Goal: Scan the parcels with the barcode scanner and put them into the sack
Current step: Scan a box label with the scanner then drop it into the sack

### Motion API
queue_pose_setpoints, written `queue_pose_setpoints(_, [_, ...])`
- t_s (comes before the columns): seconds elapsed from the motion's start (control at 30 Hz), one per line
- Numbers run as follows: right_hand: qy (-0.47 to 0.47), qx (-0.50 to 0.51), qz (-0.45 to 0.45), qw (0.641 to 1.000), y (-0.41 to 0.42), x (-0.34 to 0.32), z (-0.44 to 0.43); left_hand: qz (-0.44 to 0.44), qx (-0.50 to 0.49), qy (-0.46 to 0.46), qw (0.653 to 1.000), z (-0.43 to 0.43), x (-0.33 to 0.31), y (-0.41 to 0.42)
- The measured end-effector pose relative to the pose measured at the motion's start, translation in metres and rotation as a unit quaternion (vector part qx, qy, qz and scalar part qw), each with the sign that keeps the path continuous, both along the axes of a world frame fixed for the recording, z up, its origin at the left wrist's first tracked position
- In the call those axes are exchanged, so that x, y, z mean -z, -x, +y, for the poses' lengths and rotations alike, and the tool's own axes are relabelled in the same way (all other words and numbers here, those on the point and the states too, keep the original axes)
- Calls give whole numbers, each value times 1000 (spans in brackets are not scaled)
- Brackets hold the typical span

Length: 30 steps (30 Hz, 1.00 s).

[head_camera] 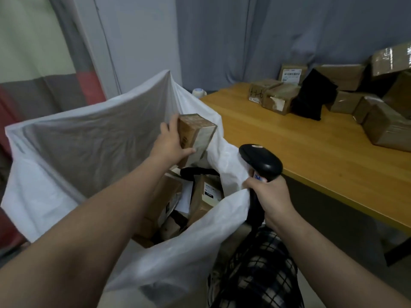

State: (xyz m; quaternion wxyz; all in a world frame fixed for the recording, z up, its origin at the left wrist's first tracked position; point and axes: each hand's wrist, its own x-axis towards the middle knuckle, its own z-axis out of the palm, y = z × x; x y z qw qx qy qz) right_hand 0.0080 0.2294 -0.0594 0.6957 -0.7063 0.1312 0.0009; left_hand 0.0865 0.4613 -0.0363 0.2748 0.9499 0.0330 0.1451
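Head view: left grip (171, 143) holds parcel (198, 134) over sack (89, 138).

At centre frame the left hand (170, 144) grips a taped cardboard parcel (195, 136) over the open mouth of the white sack (73, 138), which already contains boxes (175, 205). Lower right of centre, the right hand (272, 200) grips the black barcode scanner (261, 162) and pinches the sack's rim. More parcels (347, 96) crowd the wooden table (289, 141) at upper right.

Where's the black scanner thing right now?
The barcode scanner is right of centre in the head view, gripped by the right hand at the white sack and its right rim, beside the near edge of the wooden table.
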Motion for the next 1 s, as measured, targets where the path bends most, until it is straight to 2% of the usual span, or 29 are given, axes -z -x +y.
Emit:
queue_pose_setpoints(0.1, [-9, 3, -20, 1000, -4, -1, -1, 50, 2, -7, 999, -3, 25, -24])
queue_pose_setpoints(0.17, [-10, 11, -26, 1000, -10, 1, -2, 116, -6, -19, 993, 7, 43, -31])
queue_pose_setpoints(0.23, [-10, 23, -29, 999, -17, 5, -4, 174, -16, -60, 983, 19, 53, -29])
queue_pose_setpoints(0.3, [-7, 31, -32, 999, -24, 10, -4, 195, -32, -128, 972, 30, 52, -21])
queue_pose_setpoints(0.37, [-9, 33, -27, 999, -29, 15, -1, 250, -41, -188, 949, 38, 42, -13])
queue_pose_setpoints(0.43, [-13, 26, -19, 999, -32, 18, 3, 341, -36, -238, 909, 43, 30, -4])
queue_pose_setpoints(0.5, [-19, 15, -18, 1000, -32, 21, 8, 367, -25, -249, 896, 43, 23, 5])
queue_pose_setpoints(0.6, [-18, 22, -30, 999, -30, 22, 10, 315, 7, -213, 925, 31, 27, 12])
queue_pose_setpoints(0.73, [10, 44, -48, 998, -31, 16, -6, 191, 4, -215, 958, 8, 31, 9])
queue_pose_setpoints(0.83, [34, 59, -53, 996, -33, 10, -32, 94, 49, -186, 977, -25, 17, 3])
queue_pose_setpoints(1.0, [65, 80, -55, 993, -31, -18, -89, -8, 167, -159, 973, -110, -16, -11])
